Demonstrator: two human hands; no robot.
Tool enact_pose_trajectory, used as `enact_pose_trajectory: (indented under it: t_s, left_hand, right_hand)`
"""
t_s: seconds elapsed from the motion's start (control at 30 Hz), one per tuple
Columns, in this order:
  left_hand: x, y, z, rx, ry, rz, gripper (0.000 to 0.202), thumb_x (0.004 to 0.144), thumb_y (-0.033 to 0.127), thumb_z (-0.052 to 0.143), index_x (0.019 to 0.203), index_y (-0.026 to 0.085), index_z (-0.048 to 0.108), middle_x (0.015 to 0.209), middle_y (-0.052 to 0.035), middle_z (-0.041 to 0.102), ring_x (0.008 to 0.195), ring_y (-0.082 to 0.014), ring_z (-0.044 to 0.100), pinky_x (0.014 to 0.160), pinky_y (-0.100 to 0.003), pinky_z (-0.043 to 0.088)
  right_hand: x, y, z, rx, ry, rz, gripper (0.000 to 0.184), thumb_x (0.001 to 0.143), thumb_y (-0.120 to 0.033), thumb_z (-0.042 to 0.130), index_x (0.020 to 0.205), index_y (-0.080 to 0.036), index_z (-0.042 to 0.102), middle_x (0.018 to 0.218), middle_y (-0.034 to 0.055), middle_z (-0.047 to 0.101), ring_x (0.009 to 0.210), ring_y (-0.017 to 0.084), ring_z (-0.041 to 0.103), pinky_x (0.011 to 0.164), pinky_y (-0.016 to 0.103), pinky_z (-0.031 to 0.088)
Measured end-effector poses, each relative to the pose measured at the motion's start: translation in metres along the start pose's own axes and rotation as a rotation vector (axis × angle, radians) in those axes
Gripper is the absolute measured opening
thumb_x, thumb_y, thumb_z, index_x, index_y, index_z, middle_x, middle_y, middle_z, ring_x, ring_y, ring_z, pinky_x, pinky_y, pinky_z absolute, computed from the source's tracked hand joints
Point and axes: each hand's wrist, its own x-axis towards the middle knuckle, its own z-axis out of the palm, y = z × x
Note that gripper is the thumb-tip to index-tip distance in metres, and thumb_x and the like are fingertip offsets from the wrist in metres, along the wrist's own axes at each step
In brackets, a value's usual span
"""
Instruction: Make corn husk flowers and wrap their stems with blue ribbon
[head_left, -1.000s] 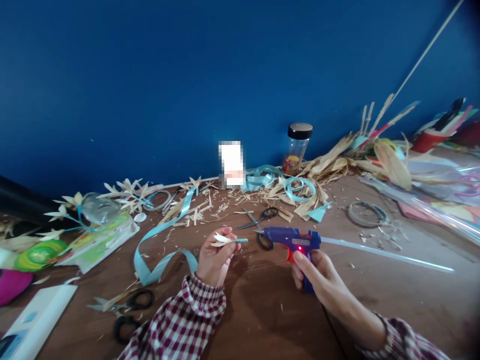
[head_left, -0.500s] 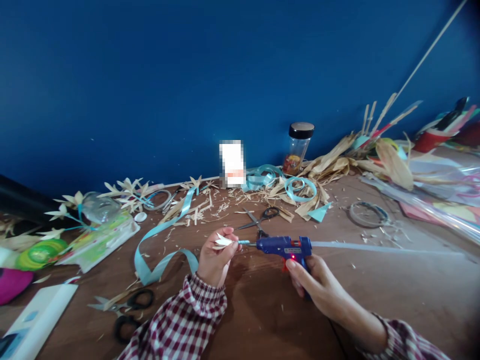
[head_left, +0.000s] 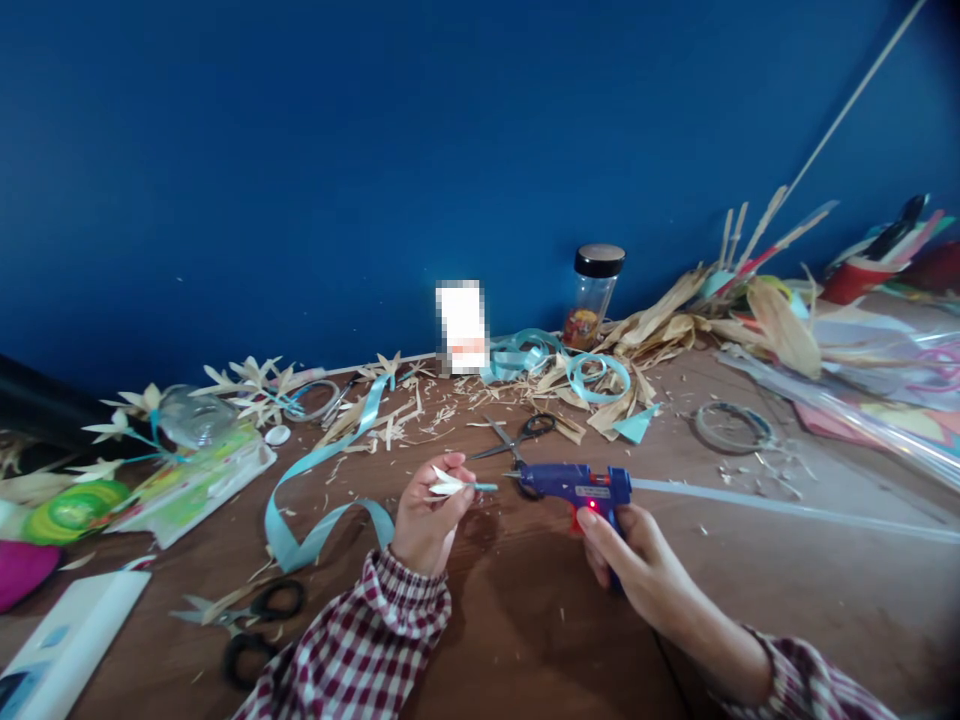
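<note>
Between the fingertips of my left hand [head_left: 429, 515] is a small cream flower [head_left: 448, 484], its petals pointing left and its blue-wrapped stem sticking out to the right. My right hand [head_left: 634, 555] grips a blue hot glue gun [head_left: 559, 482] by its handle, thumb near the lit red light. A long clear glue stick [head_left: 720, 493] trails out of the gun's back. The gun's nozzle points at the stem's end, with a small gap between them. Behind the nozzle lies a pair of dark scissors [head_left: 517, 440], partly covered by the gun.
Light-blue ribbon [head_left: 289, 485] curls left of my hands. Black-handled scissors [head_left: 244, 615] lie at the front left. Finished flowers [head_left: 259, 380], a lidded jar [head_left: 594, 295], dried corn husks [head_left: 667, 310] and a wire ring [head_left: 731, 428] sit farther back. Husk scraps litter the table [head_left: 510, 620].
The glue gun has drawn back slightly to the right, and its nozzle has parted from the flower's stem. My left hand keeps the flower in nearly the same place.
</note>
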Motion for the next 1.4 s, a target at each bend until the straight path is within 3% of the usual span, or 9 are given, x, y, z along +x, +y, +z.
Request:
enact_pose_trajectory:
  t_s: [0.13,0.33,0.5,0.67,0.83,1.03,1.23,1.4]
  left_hand:
    - [-0.0005,0.0025,0.0026,0.009,-0.011,-0.003,0.039,0.056,0.018,0.079,0.091,0.016,0.063,0.071,0.0002,0.063,0.063,-0.0085,0.057,0.061,-0.021,0.047]
    - [-0.0013,0.0023,0.0033,0.036,0.009,0.046,0.037,0.058,0.019,0.077,0.091,0.018,0.062,0.073,0.0016,0.063,0.062,-0.0076,0.056,0.064,-0.021,0.047]
    - [0.0002,0.0012,0.0010,0.116,0.003,0.056,0.039,0.057,0.017,0.078,0.092,0.016,0.061,0.073,-0.0002,0.063,0.063,-0.0091,0.056,0.058,-0.020,0.045]
    - [0.0003,0.0018,0.0011,0.011,0.024,0.029,0.037,0.058,0.017,0.077,0.091,0.016,0.062,0.074,0.0000,0.063,0.065,-0.0092,0.057,0.060,-0.020,0.046]
    - [-0.0003,0.0027,0.0024,0.009,0.021,-0.012,0.036,0.057,0.018,0.078,0.089,0.016,0.062,0.072,0.0008,0.063,0.063,-0.0103,0.060,0.062,-0.023,0.048]
    - [-0.0031,0.0025,0.0061,0.004,0.046,0.008,0.037,0.056,0.017,0.078,0.090,0.016,0.063,0.072,0.0011,0.063,0.062,-0.0081,0.057,0.061,-0.021,0.046]
    - [-0.0028,0.0007,0.0067,0.110,0.054,0.036,0.040,0.053,0.021,0.079,0.089,0.015,0.062,0.070,0.0000,0.062,0.062,-0.0098,0.055,0.060,-0.021,0.044]
    - [-0.0028,0.0010,0.0053,0.136,0.049,0.046,0.039,0.054,0.020,0.078,0.090,0.016,0.062,0.072,-0.0001,0.063,0.063,-0.0101,0.055,0.059,-0.021,0.043]
  right_hand:
    - [-0.0002,0.0003,0.0006,-0.009,-0.049,0.003,0.041,0.087,-0.052,0.042,0.066,-0.017,0.048,0.045,-0.0037,0.046,0.041,0.009,0.041,0.043,0.022,0.031]
    - [0.0005,-0.0025,0.0004,0.039,-0.006,-0.018,0.041,0.087,-0.051,0.042,0.065,-0.018,0.048,0.044,-0.0044,0.045,0.041,0.009,0.041,0.043,0.022,0.031]
    - [0.0002,-0.0035,0.0002,0.011,-0.060,0.000,0.041,0.087,-0.050,0.042,0.062,-0.018,0.047,0.043,-0.0032,0.046,0.041,0.010,0.041,0.044,0.023,0.031]
    - [-0.0001,0.0008,-0.0006,-0.014,0.047,0.024,0.039,0.087,-0.050,0.044,0.065,-0.018,0.049,0.045,-0.0033,0.047,0.042,0.011,0.044,0.044,0.023,0.032]
    - [-0.0012,-0.0020,-0.0001,0.020,-0.035,-0.036,0.040,0.088,-0.048,0.043,0.063,-0.018,0.049,0.044,-0.0036,0.045,0.041,0.010,0.042,0.044,0.023,0.031]
    - [0.0000,-0.0021,-0.0002,0.012,0.011,0.003,0.040,0.087,-0.049,0.044,0.062,-0.018,0.048,0.044,-0.0033,0.046,0.041,0.009,0.042,0.043,0.022,0.031]
    - [-0.0012,-0.0086,0.0019,-0.009,-0.068,-0.004,0.042,0.086,-0.050,0.043,0.059,-0.018,0.047,0.041,-0.0028,0.046,0.040,0.010,0.041,0.043,0.023,0.031]
    - [-0.0007,-0.0068,-0.0001,-0.027,0.013,0.002,0.043,0.086,-0.050,0.044,0.056,-0.019,0.046,0.042,-0.0020,0.047,0.041,0.011,0.044,0.044,0.023,0.032]
